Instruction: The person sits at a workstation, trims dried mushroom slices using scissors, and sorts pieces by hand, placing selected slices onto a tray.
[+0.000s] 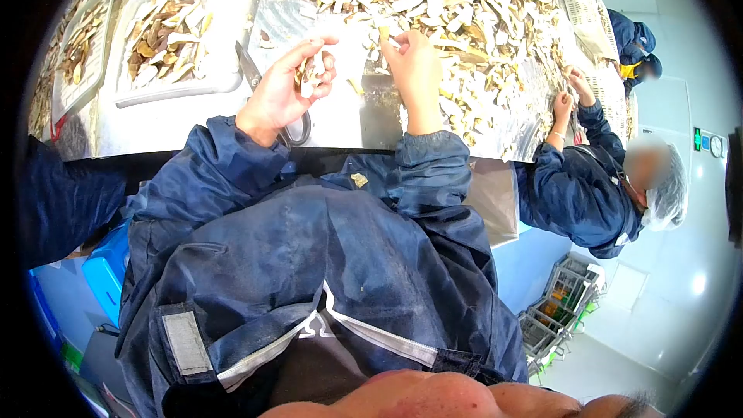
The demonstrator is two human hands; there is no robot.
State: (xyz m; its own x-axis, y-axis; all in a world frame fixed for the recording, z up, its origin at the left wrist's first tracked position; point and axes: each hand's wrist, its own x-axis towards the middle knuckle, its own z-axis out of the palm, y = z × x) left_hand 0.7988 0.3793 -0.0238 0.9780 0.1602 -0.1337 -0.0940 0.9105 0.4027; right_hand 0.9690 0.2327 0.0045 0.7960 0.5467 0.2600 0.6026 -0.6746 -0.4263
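Several pale and brown slices, which look like dried mushroom, lie in my left hand point(290, 85), its fingers curled round them. To the right, my right hand point(414, 73) pinches a small tan slice point(384, 34) between thumb and fingertips. A large heap of similar slices point(464, 15) spreads over the metal table point(340, 128) beyond and beside my right hand. Scissors point(248, 66) lie partly under my left hand and wrist, with a blade and a dark handle showing. Left of them, a white tray point(232, 81) holds more slices.
Another tray point(58, 101) of slices stands at the far left. A co-worker point(588, 170) in a hair net has both hands at the heap's right edge. Cream baskets point(584, 8) line that side. Another person point(635, 42) is farther back. Crates point(561, 302) stand on the floor.
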